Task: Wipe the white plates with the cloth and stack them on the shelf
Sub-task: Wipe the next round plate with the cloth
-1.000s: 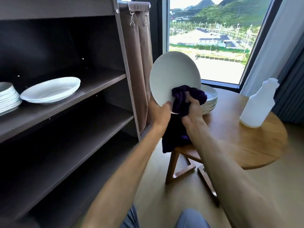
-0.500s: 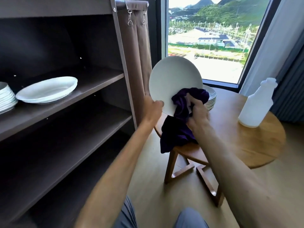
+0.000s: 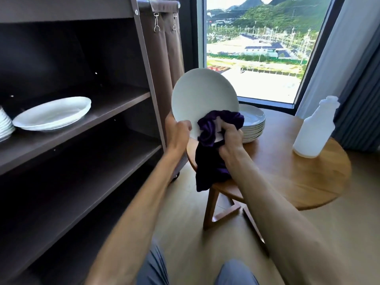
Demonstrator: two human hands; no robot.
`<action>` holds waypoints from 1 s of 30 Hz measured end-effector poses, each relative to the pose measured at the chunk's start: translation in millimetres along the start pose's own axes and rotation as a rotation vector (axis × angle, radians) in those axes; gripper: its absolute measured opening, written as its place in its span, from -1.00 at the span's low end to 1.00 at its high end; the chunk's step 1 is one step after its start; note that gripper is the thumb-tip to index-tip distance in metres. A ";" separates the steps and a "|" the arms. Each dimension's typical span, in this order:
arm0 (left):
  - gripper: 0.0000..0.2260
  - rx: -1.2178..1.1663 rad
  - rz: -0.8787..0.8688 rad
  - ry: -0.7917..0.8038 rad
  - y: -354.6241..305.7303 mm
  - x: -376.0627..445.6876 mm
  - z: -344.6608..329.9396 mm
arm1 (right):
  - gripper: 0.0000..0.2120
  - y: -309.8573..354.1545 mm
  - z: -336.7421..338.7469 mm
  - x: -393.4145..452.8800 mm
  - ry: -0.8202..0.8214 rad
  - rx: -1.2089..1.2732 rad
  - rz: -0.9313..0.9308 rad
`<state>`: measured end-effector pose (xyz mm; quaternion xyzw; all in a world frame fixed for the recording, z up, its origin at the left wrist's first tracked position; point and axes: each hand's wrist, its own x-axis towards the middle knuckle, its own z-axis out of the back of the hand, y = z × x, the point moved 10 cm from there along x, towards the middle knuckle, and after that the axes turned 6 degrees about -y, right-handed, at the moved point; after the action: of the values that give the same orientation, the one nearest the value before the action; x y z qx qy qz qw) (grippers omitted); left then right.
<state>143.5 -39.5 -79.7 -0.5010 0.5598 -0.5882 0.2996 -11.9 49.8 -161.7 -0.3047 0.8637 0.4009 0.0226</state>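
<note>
I hold a white plate [image 3: 202, 95] upright in front of me, its face towards me. My left hand [image 3: 177, 134] grips its lower left rim. My right hand [image 3: 230, 140] grips a dark purple cloth [image 3: 211, 149] bunched against the plate's lower right edge, with the cloth's tail hanging below. A stack of several white plates [image 3: 252, 125] stands on the round wooden table [image 3: 292, 177] behind. On the dark shelf [image 3: 115, 112] lies a single white plate [image 3: 52, 113], and a second stack of plates [image 3: 5, 126] shows at the left edge.
A white plastic bottle [image 3: 314, 128] stands on the table's right side. A brown curtain [image 3: 166, 48] hangs on the shelf unit's side by the window. Lower shelves [image 3: 82, 182] are dark and bare. Wooden floor [image 3: 185, 223] lies below, with my knees at the bottom edge.
My left hand has slid from the plate's bottom rim to its lower left rim. The right hand shifted the cloth slightly along the lower right edge.
</note>
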 end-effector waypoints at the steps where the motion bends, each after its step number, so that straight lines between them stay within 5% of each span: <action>1: -0.67 0.130 -0.019 0.100 -12.1 10.3 1.2 | -0.76 8.7 3.4 2.9 0.024 -0.032 0.019; 3: -0.77 0.333 -0.017 0.334 -27.0 21.8 -1.2 | -0.73 24.5 6.3 8.6 0.046 -0.124 0.053; 5: -0.68 0.325 0.000 0.372 -32.2 28.6 -0.8 | -0.75 32.9 2.2 11.3 0.041 -0.159 0.081; 9: -0.48 -0.010 0.013 0.030 -3.4 -2.2 3.0 | -0.82 24.4 -7.2 5.0 -0.070 0.028 0.072; 13: -0.47 -0.083 0.064 -0.082 28.1 -18.1 -2.1 | -0.85 -2.5 -5.2 3.1 -0.061 0.031 0.013; 17: -0.52 0.231 -0.036 0.289 -3.0 6.7 0.1 | -0.65 15.5 14.8 17.7 -0.011 -0.082 0.019; 19: -0.56 0.405 -0.070 0.473 -16.9 9.3 -3.7 | -0.70 29.4 12.5 22.6 0.036 -0.240 0.072; 23: -0.70 0.622 -0.001 0.603 -16.1 19.8 -19.9 | -0.76 67.7 -11.3 24.3 0.081 -0.447 0.263; 26: -0.68 0.555 0.015 0.550 -12.4 20.9 -33.1 | -0.70 97.7 -7.4 31.5 0.012 -0.470 0.386; 30: -0.70 0.344 0.115 0.362 -2.9 26.6 -31.2 | -0.80 135.1 53.4 34.5 -0.297 -0.274 0.475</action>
<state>106.8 -52.1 -66.2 -0.2967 0.5235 -0.7368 0.3083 -124.4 136.7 -116.0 -0.0326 0.8358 0.5479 0.0128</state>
